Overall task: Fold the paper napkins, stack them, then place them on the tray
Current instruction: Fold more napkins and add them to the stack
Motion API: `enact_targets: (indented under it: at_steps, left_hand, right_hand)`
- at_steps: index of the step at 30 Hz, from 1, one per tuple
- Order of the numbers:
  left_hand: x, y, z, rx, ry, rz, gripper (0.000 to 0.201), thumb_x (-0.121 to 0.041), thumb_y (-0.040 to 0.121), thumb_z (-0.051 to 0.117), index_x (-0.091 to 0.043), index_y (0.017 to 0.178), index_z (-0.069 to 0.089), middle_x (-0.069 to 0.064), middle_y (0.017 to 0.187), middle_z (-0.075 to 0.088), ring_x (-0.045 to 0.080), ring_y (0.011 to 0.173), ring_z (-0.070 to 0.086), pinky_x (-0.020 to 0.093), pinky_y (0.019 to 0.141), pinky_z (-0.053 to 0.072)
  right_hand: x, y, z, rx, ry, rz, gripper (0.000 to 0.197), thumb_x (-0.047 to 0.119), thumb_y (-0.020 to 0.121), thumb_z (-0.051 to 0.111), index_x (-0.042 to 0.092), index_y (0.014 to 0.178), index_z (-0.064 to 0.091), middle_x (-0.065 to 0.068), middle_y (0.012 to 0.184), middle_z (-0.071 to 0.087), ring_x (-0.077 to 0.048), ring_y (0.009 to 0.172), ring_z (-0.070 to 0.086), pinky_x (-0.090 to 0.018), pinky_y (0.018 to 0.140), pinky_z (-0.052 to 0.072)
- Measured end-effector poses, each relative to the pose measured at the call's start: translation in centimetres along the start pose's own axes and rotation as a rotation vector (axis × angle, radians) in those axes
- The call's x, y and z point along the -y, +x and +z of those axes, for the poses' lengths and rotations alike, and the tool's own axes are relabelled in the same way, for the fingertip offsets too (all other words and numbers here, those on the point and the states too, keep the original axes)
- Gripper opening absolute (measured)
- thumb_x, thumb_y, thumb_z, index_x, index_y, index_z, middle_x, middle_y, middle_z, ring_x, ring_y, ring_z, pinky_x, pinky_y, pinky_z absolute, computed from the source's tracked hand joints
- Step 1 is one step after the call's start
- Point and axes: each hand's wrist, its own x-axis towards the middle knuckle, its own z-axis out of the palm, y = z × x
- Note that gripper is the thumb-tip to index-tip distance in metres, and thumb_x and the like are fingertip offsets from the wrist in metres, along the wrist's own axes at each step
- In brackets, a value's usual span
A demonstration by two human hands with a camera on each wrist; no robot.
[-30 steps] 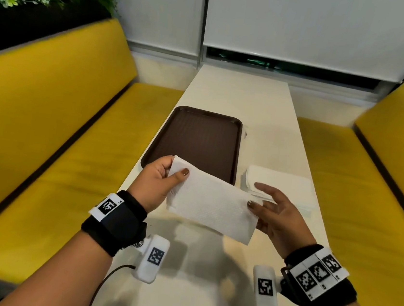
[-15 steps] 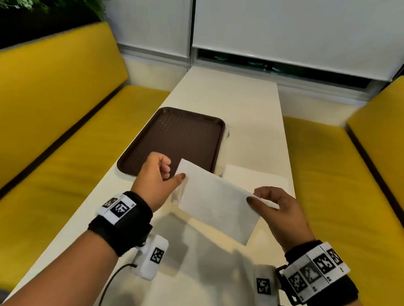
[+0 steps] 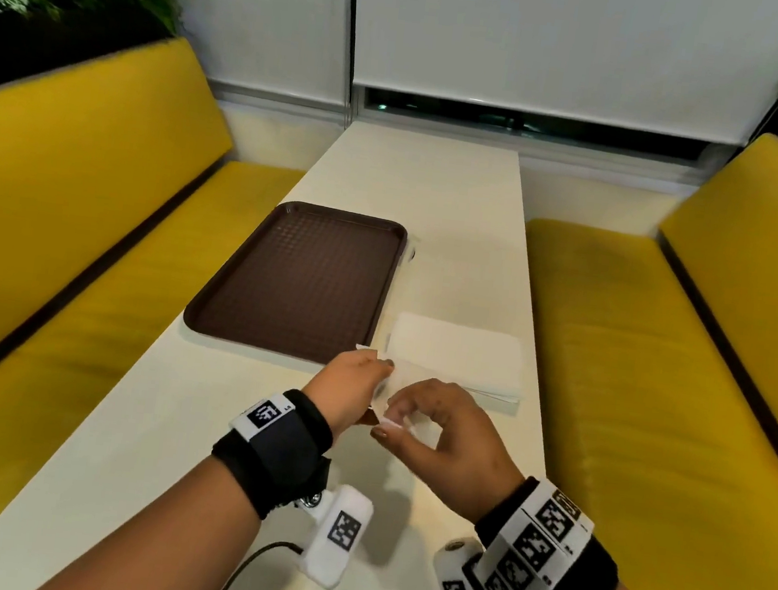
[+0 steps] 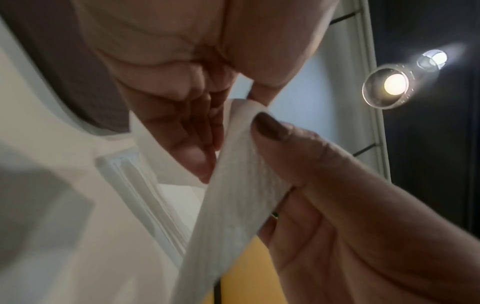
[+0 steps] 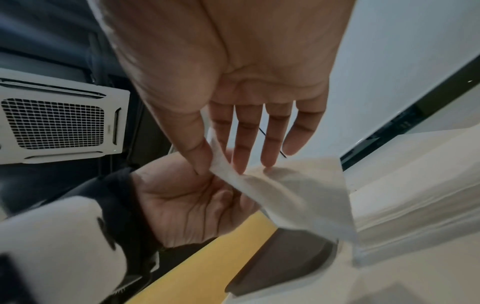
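While both hands meet at lower centre of the head view, the left hand (image 3: 351, 390) and right hand (image 3: 441, 434) each pinch one white napkin (image 4: 233, 185), mostly hidden between them. Behind lies the napkin stack (image 3: 460, 358), beside the brown tray (image 3: 298, 284).

I am seeing a white napkin (image 3: 388, 387) showing a faint embossed weave, a white stack (image 3: 457, 361) lying at two o'clock, and a dark brown tray (image 3: 301, 280) with a grid texture sitting at eleven on the cream table (image 3: 119, 434). Yellow benches (image 3: 71, 219) are flanking it; black-and-white coded wristbands (image 3: 537, 549) are showing.
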Motion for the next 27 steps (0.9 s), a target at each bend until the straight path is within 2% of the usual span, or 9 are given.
enact_targets:
  at_steps: [3,6,9,12,15,18,22,25,27]
  left_hand:
    - [-0.1,0.4,0.0,0.024,0.147,0.056,0.025,-0.011,0.095,0.048,-0.012,0.070,0.048,0.004,0.065,0.044,0.015,0.057,0.041,0.022,0.050,0.035]
    - [-0.5,0.6,0.2,0.117,0.367,0.090,0.030,-0.016,0.094,0.049,-0.016,0.064,0.047,-0.007,0.058,0.042,0.007,0.052,0.038,0.018,0.050,0.031]
    - [-0.9,0.6,1.3,0.264,0.568,0.116,0.026,-0.022,0.094,0.049,-0.016,0.068,0.051,-0.007,0.062,0.043,0.009,0.058,0.039,0.025,0.059,0.032]
    - [-1.7,0.8,2.3,0.342,0.684,0.128,0.036,-0.020,0.094,0.051,-0.021,0.058,0.043,-0.010,0.055,0.037,0.005,0.053,0.036,0.023,0.057,0.031]
    - [-2.3,1.3,2.5,0.367,0.761,0.122,0.035,-0.022,0.093,0.053,-0.021,0.059,0.045,-0.009,0.055,0.037,0.005,0.051,0.035,0.024,0.056,0.031]
    - [-2.4,2.0,1.9,0.391,0.772,0.100,0.030,-0.025,0.092,0.057,-0.022,0.063,0.050,-0.007,0.059,0.044,0.008,0.054,0.040,0.025,0.059,0.035]
    - [-2.3,2.9,0.6,0.380,0.751,0.142,0.024,-0.031,0.092,0.060,-0.018,0.072,0.058,-0.005,0.066,0.056,0.007,0.057,0.050,0.024,0.059,0.041]
    - [-1.7,3.9,-0.4,0.285,0.571,0.194,0.016,-0.026,0.091,0.064,-0.012,0.082,0.066,0.002,0.078,0.066,0.014,0.071,0.060,0.035,0.070,0.049]
    - [-1.4,4.8,-0.9,0.181,0.480,0.246,0.009,-0.023,0.090,0.065,-0.017,0.082,0.066,0.001,0.081,0.067,0.013,0.074,0.060,0.038,0.074,0.049]
  right_hand:
    - [-0.9,0.5,-1.9,-0.061,0.075,0.038,0.025,0.056,0.080,0.062,0.032,0.084,0.066,0.016,0.093,0.065,-0.004,0.096,0.060,-0.025,0.083,0.046]
    - [-2.0,2.1,-4.0,-0.125,0.114,0.133,0.009,0.038,0.090,0.062,0.031,0.091,0.066,0.015,0.098,0.065,-0.004,0.097,0.060,-0.033,0.083,0.051]
    - [-2.7,3.2,-5.2,-0.020,0.119,0.171,0.017,0.021,0.092,0.060,0.036,0.096,0.066,0.019,0.106,0.064,-0.003,0.106,0.056,-0.037,0.091,0.049]
    - [-3.6,3.6,-5.3,0.181,0.097,0.191,0.027,0.012,0.090,0.059,0.036,0.100,0.064,0.019,0.119,0.061,0.003,0.116,0.050,-0.030,0.101,0.041]
    - [-4.7,3.5,-5.7,0.260,0.114,0.255,0.011,0.014,0.088,0.063,0.023,0.093,0.065,0.015,0.119,0.063,0.000,0.114,0.054,-0.030,0.104,0.041]
    - [-5.7,3.3,-6.8,0.267,0.135,0.305,0.009,0.018,0.087,0.067,0.022,0.081,0.062,0.010,0.108,0.068,-0.009,0.104,0.061,-0.032,0.097,0.047]
    - [-7.3,3.4,-8.3,0.226,0.144,0.346,0.013,0.024,0.084,0.073,0.019,0.075,0.065,0.003,0.081,0.068,-0.012,0.077,0.062,-0.035,0.076,0.052]
    - [-8.5,3.6,-9.2,0.158,0.283,0.407,0.008,0.017,0.082,0.074,0.014,0.076,0.069,-0.001,0.079,0.070,-0.015,0.076,0.065,-0.035,0.076,0.054]
    - [-9.0,3.7,-9.8,0.107,0.355,0.440,0.008,0.012,0.082,0.073,0.006,0.080,0.069,-0.008,0.079,0.070,-0.019,0.075,0.064,-0.031,0.072,0.054]
